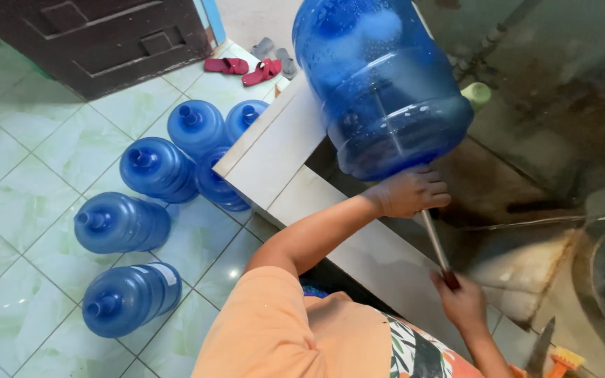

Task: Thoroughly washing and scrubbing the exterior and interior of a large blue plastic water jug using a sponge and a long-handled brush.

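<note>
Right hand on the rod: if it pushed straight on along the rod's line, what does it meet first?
Likely the left hand, gripping the rod just below the big blue jug. The right hand holds the rod's lower end, pointing up toward the jug's mouth. Depth is unclear.

Six blue plastic water jugs (157,168) lie clustered on the pale green tiled floor (22,161), beside the white tiled ledge (281,150). Red sandals (243,68) and grey sandals (274,52) sit by the dark wooden door (106,42). An orange-handled brush (563,362) lies at the lower right
</note>
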